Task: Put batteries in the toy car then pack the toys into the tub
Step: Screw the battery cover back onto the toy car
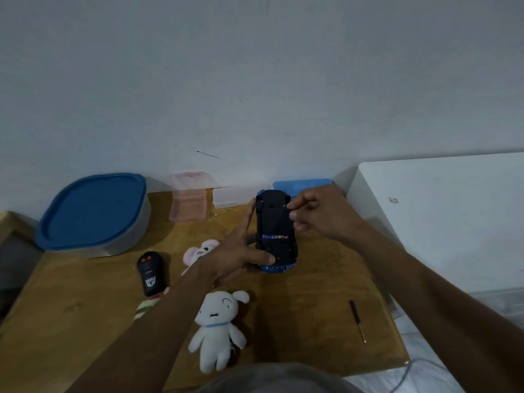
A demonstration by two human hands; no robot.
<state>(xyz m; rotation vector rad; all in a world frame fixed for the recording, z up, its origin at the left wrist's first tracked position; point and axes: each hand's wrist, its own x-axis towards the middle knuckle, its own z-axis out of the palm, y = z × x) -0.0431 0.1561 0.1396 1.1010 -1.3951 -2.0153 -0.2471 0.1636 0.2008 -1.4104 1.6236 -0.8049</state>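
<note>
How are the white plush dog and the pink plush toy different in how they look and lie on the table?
The white plush dog is white with a blue collar; the pink plush toy is pink and white. The dog lies in full view, near the person; the pink toy lies farther back, partly hidden behind the left hand. Both are soft toys outside the closed tub.

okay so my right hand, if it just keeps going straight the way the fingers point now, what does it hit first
The right hand points leftward at the toy car, which the left hand holds underside up. Its fingertips look already at the car's right edge, so the car comes first, though depth is hard to judge from one view.
</note>
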